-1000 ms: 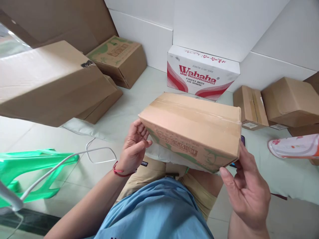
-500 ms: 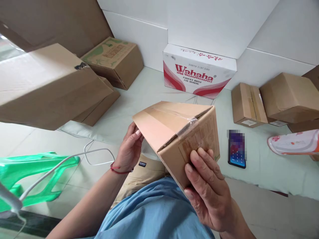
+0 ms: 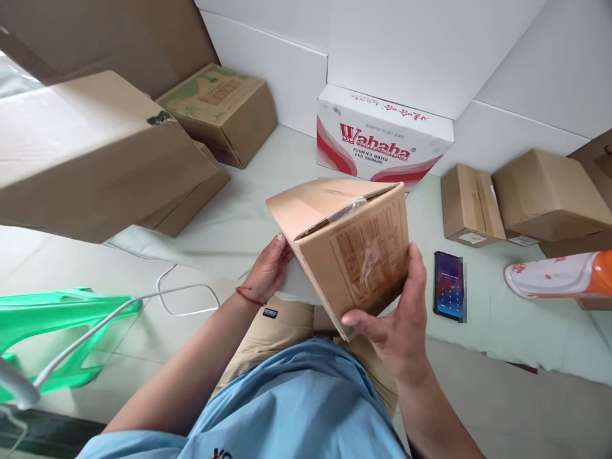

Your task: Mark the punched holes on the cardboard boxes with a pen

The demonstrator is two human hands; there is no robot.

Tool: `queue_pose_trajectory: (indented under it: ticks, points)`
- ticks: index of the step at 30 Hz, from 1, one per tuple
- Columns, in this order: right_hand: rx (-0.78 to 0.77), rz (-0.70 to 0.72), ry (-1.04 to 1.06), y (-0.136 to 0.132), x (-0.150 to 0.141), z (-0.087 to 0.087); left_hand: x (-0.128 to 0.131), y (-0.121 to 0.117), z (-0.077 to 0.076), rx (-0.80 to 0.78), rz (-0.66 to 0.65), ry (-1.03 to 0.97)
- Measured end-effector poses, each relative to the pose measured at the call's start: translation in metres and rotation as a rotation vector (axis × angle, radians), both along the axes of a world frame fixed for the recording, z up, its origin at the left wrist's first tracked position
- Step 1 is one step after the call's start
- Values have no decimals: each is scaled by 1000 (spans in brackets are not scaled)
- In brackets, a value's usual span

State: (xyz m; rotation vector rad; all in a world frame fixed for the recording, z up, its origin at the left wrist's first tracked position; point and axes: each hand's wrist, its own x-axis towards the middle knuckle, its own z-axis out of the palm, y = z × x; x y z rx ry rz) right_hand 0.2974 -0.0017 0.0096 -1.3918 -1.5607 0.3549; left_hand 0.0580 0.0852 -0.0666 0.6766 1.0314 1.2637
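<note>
I hold a taped brown cardboard box [image 3: 349,242] over my lap, tilted so that one printed end face points at me. My left hand [image 3: 268,269] grips its far left side, fingers curled against the cardboard. My right hand [image 3: 399,319] clasps the near lower edge of the end face, thumb underneath and fingers up the right side. Clear tape runs over the top seam and down the end.
A white and red Wahaha box [image 3: 382,140] stands against the wall. Brown boxes lie at the left [image 3: 220,111] and right [image 3: 549,194]. A phone [image 3: 448,285] lies on the pale mat. A green plastic stool [image 3: 57,331] and white cable [image 3: 186,296] are at the left.
The box has been turned from lying sideways with its long face up to end face toward me. My right hand slid from the right edge to the near lower edge.
</note>
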Motion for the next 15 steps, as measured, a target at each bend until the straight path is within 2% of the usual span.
queue_pose_trajectory:
  ticks: [2, 5, 12, 15]
  points:
    - [-113, 10, 109, 5, 9, -4, -1, -2, -4, -4, 11, 14]
    - [-161, -24, 310, 9, 24, -6, -4, -8, -2, -4, 12, 26]
    - [-258, -253, 878, 12, 59, -21, 0, -30, 30, 114, -57, 17]
    - [-256, -262, 977, 11, 69, -30, 4, -37, 37, 144, -96, 18]
